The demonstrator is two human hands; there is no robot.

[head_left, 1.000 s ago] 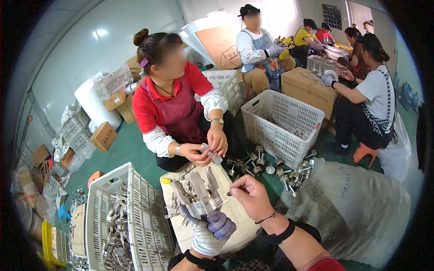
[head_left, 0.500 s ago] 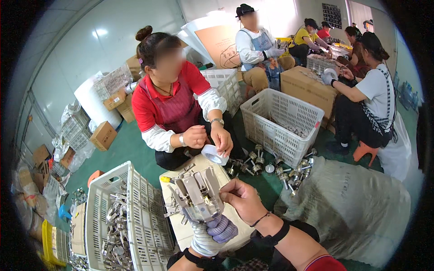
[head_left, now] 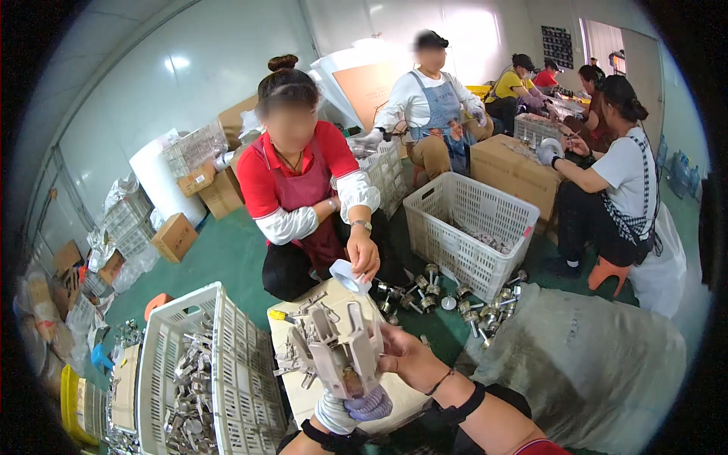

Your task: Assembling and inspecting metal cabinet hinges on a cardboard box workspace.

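Observation:
Upright in front of me is a cluster of pale metal parts with long flat prongs (head_left: 340,368). My left hand (head_left: 355,409), in a striped grey glove, is closed around its base. My bare right hand (head_left: 413,358) is closed on the cluster's right side, with its fingertips partly hidden behind the prongs. Under the cluster is a pale, flat-topped work surface (head_left: 398,394), with several small metal pieces (head_left: 292,356) and a yellow-handled tool (head_left: 279,315) on its left part. Across from me, a co-worker in red holds a roll of white tape (head_left: 349,277) over the far edge.
At my left a white crate (head_left: 246,356) holds many metal parts. Another white crate (head_left: 462,235) stands ahead to the right, with metal fittings (head_left: 497,307) on the green floor before it. A grey sack (head_left: 584,356) lies at right. Several co-workers sit around a cardboard box (head_left: 516,171).
My right hand has moved from a pinch beside the cluster to a grip on its side. The cluster has turned and dropped slightly. The co-worker's tape roll has shifted left, and their other hand has withdrawn.

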